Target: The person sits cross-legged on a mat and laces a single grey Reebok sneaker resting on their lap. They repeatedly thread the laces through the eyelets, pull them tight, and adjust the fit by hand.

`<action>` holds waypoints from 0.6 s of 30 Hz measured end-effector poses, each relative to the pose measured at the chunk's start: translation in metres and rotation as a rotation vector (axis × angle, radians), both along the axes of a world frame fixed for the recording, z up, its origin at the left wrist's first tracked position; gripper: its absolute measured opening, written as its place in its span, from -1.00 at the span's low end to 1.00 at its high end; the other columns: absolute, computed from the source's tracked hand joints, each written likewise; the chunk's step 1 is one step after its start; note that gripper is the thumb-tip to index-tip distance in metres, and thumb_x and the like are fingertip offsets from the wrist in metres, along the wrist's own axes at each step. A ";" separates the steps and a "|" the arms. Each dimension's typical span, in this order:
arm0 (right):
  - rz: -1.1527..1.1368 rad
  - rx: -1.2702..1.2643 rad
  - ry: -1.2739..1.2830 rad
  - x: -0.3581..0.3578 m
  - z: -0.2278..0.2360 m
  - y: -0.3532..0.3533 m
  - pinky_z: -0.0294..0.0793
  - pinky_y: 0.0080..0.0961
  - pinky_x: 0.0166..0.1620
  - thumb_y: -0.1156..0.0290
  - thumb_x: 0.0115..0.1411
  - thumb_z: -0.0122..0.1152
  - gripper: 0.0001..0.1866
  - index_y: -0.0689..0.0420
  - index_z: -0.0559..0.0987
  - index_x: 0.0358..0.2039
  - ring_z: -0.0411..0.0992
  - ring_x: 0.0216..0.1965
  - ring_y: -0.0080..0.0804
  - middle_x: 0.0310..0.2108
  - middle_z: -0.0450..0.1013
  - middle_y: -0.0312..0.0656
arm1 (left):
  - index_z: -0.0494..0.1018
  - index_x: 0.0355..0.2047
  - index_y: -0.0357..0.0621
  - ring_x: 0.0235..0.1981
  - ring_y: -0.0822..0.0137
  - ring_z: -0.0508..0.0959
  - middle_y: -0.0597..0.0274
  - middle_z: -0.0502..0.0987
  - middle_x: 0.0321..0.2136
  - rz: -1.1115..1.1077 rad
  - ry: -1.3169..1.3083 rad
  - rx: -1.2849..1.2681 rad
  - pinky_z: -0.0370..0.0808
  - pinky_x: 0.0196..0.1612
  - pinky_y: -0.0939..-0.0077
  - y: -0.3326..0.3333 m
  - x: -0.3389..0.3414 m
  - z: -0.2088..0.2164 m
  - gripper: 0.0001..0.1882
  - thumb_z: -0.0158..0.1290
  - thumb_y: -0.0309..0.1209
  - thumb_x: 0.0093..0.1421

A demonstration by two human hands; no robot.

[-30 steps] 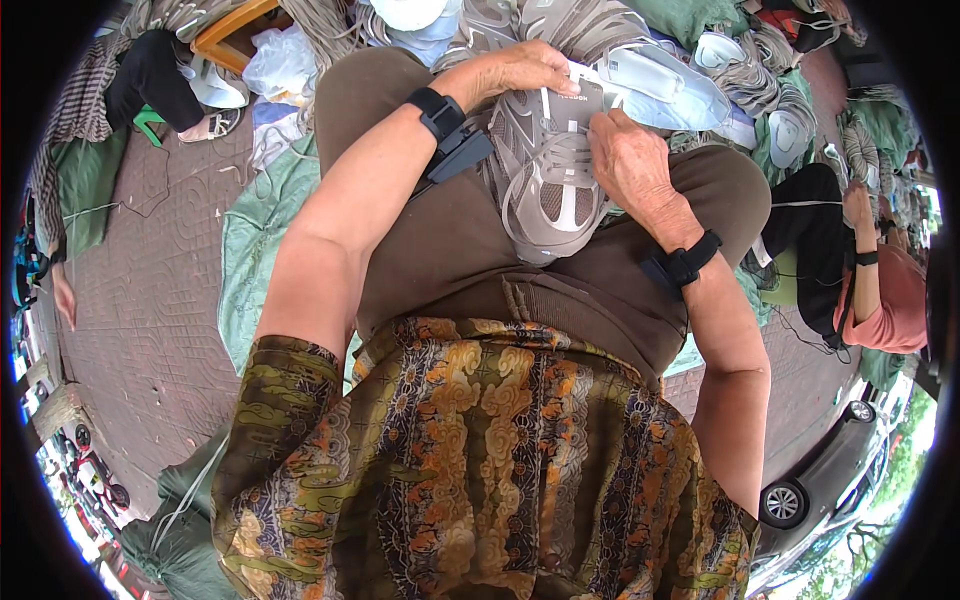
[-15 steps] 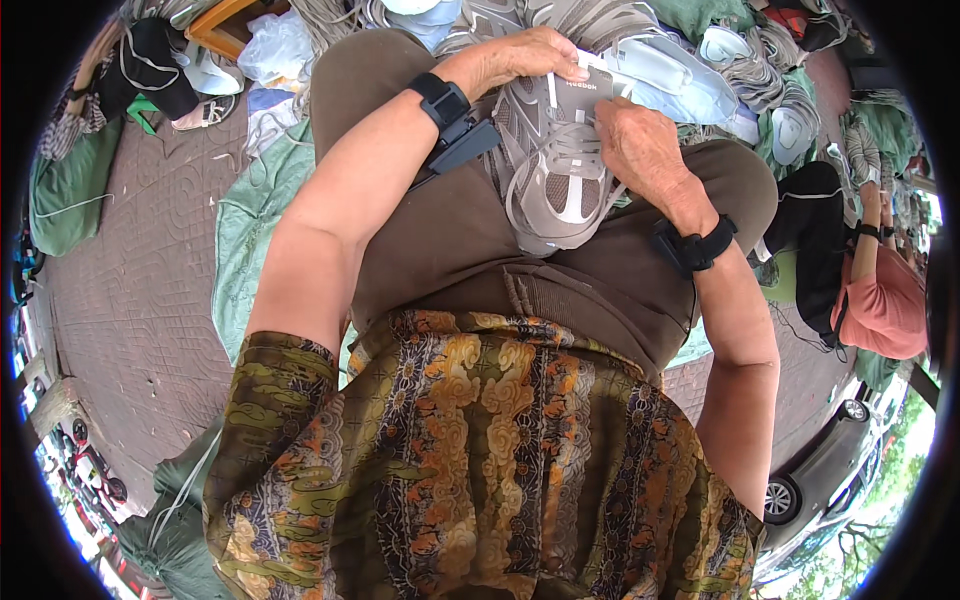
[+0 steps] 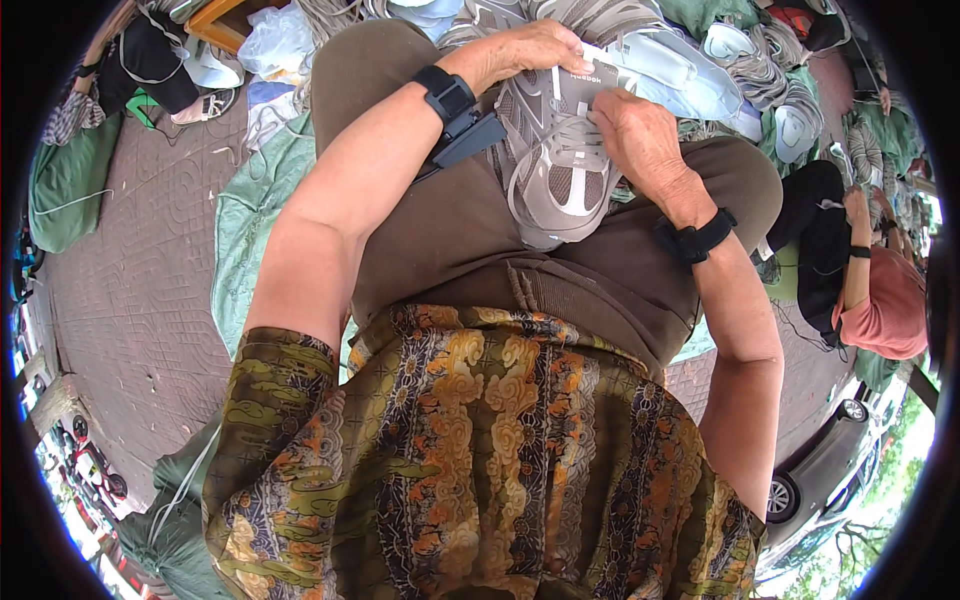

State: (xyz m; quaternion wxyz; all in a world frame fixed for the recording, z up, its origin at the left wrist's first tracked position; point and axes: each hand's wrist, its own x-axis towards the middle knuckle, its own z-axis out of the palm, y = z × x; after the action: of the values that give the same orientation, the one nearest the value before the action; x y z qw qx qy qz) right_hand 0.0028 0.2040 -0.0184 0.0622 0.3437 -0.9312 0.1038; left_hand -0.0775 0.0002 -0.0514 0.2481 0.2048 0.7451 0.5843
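Note:
A grey-beige sneaker rests between my thighs, its toe toward me and its mesh and pale overlays showing. My left hand reaches over from the left and pinches the top of the sneaker's tongue between thumb and fingers. On the right side of the opening, my right hand is closed with its fingertips at the grey shoelace; what lies inside its fingers is mostly hidden. The lace crosses the tongue loosely. Dark straps with devices sit on both my wrists.
Beyond my knees lie more grey sneakers, bundles of laces and pale blue plastic. A green woven sheet spreads at my left. A co-worker in a pink top sits at the right; a parked car stands behind.
The sneaker and tongue have shifted slightly, and my right hand has moved a little up along the tongue's side. My left hand keeps its pinch. The co-worker's arms have moved.

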 end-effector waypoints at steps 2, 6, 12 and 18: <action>-0.045 -0.003 0.026 0.002 0.006 0.000 0.47 -0.15 -0.36 0.40 0.17 0.17 -0.87 0.18 0.46 -0.44 0.47 -0.40 0.02 -0.44 0.44 -0.09 | 0.55 -0.31 -0.20 -0.27 0.48 0.47 0.36 0.52 -0.37 0.017 -0.006 0.005 0.38 -0.15 0.53 -0.001 0.005 0.002 -0.67 0.13 -0.16 0.12; -0.025 -0.034 0.017 -0.001 0.002 0.001 0.48 -0.16 -0.35 0.41 0.17 0.17 -0.88 0.17 0.46 -0.41 0.47 -0.39 0.02 -0.42 0.44 -0.08 | 0.54 -0.30 -0.21 -0.27 0.48 0.47 0.36 0.53 -0.36 0.021 0.024 -0.001 0.38 -0.15 0.53 0.000 0.005 0.004 -0.66 0.13 -0.16 0.12; 0.001 0.056 -0.019 0.004 -0.008 -0.008 0.47 -0.15 -0.29 0.46 0.16 0.12 -0.92 0.18 0.45 -0.35 0.48 -0.33 0.02 -0.36 0.44 -0.04 | 0.55 -0.33 -0.21 -0.27 0.48 0.45 0.35 0.52 -0.37 0.006 0.055 -0.033 0.37 -0.16 0.51 0.000 0.001 0.000 -0.66 0.13 -0.15 0.11; -0.043 -0.047 0.106 0.012 0.005 -0.016 0.44 -0.20 -0.23 0.44 0.11 0.20 -0.86 0.17 0.48 -0.32 0.45 -0.31 -0.04 -0.35 0.41 -0.12 | 0.53 -0.40 -0.19 -0.34 0.48 0.40 0.38 0.47 -0.44 0.032 0.093 -0.035 0.33 -0.23 0.49 0.000 0.002 0.000 -0.67 0.13 -0.14 0.10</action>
State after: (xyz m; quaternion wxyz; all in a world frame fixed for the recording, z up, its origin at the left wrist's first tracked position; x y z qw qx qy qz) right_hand 0.0150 0.1884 -0.0136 0.1216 0.3273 -0.9310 0.1061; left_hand -0.0756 0.0003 -0.0517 0.2075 0.2155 0.7690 0.5649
